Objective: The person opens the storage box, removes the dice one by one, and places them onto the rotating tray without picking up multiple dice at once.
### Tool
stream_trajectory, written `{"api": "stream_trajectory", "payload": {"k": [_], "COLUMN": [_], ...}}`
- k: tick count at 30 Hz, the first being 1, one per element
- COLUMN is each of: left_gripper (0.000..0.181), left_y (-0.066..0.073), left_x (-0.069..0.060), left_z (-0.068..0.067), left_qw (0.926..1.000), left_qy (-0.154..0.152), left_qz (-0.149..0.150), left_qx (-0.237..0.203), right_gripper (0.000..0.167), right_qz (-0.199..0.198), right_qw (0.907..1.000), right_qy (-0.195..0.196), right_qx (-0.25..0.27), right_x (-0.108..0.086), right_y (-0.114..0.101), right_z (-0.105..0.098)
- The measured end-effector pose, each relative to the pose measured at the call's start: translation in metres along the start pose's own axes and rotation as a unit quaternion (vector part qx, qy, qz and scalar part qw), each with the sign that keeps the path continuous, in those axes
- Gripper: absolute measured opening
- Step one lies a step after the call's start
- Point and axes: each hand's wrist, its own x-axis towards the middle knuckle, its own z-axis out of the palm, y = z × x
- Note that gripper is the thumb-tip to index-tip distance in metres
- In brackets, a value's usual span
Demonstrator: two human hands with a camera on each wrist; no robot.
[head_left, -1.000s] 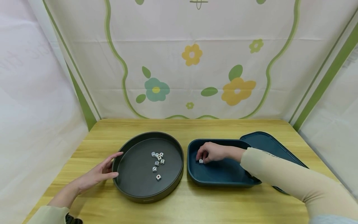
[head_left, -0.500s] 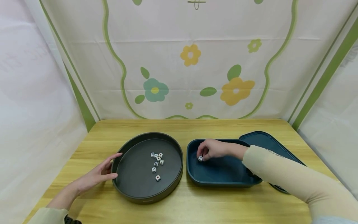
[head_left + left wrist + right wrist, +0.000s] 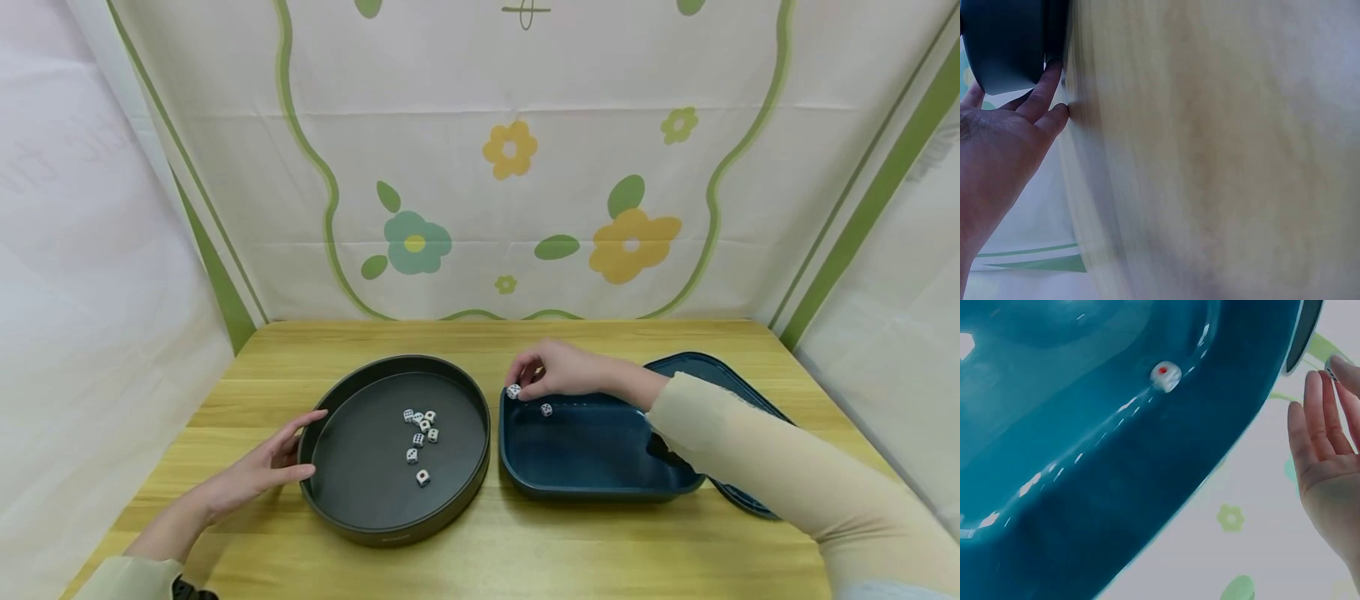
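Observation:
My right hand [image 3: 562, 368] pinches a white die [image 3: 513, 391] between thumb and fingertips, over the back left corner of the blue rectangular tub [image 3: 600, 492]. Another die [image 3: 546, 410] lies inside that tub; in the right wrist view this die [image 3: 1166, 376] shows a red dot. To the left stands a round dark pan [image 3: 375, 467] with several white dice [image 3: 417, 440] spread over its right half. My left hand [image 3: 258, 467] rests against the pan's left side, thumb and fingers spread at the rim. In the left wrist view, fingers [image 3: 1041, 100] touch the pan's outer wall [image 3: 1007, 50].
A dark blue lid [image 3: 693, 367] lies on the wooden table [image 3: 480, 558], behind and right of the tub, partly under my right forearm. Patterned white cloth [image 3: 465, 192] hangs at the back and sides. The pan and tub stand side by side with a narrow gap.
My right hand has lifted a die from the tub floor up to its back left rim. The other die in the tub has come into sight. My left hand stays put.

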Motion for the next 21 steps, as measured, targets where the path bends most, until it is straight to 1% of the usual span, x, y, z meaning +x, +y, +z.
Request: {"api": "stream_trajectory", "payload": {"k": [3,7,13,17,21], "left_gripper": [0.07,0.07,0.071,0.071,0.071], "left_y": [0.0,0.0,0.001,0.001,0.001], "left_x": [-0.001,-0.001,0.0,0.002,0.004], "left_z": [0.0,0.001,0.001,0.002,0.002], "left_qw": [1.0,1.0,1.0,1.0,1.0], "left_qy": [-0.001,-0.002,0.0,-0.001,-0.002], "left_qz": [-0.003,-0.004,-0.003,-0.002,-0.004], "left_qx": [-0.001,-0.002,-0.006,-0.01,-0.003], "right_gripper": [0.015,0.014,0.01,0.01,0.011], "right_qz": [0.006,0.003,0.015,0.021,0.016], "right_qw": [0.9999,0.9995,0.9985,0.9985,0.9992], "right_qy": [0.009,0.025,0.052,0.05,0.034], "right_qx": [0.008,0.021,0.01,0.002,-0.012], "right_x": [0.011,0.025,0.041,0.048,0.054], "right_y": [-0.005,-0.011,-0.015,-0.015,-0.017], "right_z": [0.008,0.025,0.05,0.062,0.068]}}
